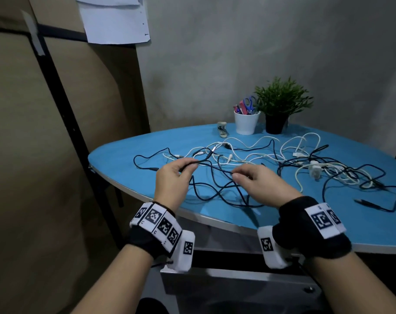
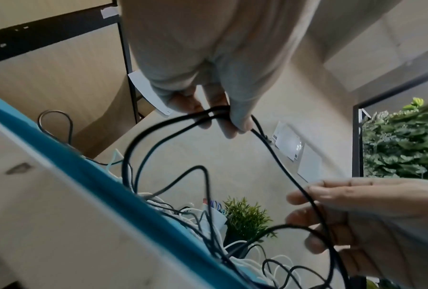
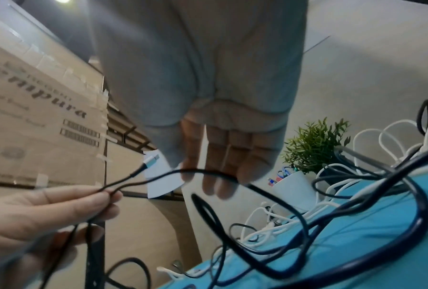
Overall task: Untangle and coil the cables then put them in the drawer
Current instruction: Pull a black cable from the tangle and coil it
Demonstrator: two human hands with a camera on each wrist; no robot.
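Observation:
Black and white cables [image 1: 249, 152] lie tangled on the blue table [image 1: 305, 220]. My left hand [image 1: 188, 166] is raised over the near left part of the table. It pinches a doubled stretch of the black cable [image 1: 215, 191] between thumb and fingers [image 2: 222, 119]. That cable's silver plug [image 3: 151, 160] sticks out just past the grip. My right hand [image 1: 236, 175] is a short way to the right and holds the same black cable between thumb and fingertips [image 3: 220, 181]. The cable's slack hangs in loops down to the table.
A white cup of scissors and pens [image 1: 246, 123], a potted plant [image 1: 280, 103] and a stapler [image 1: 223, 130] stand at the table's back edge. A white adapter [image 1: 314, 171] sits in the right tangle. A grey metal unit [image 1: 237, 284] is under the near edge. Cardboard panels stand on the left.

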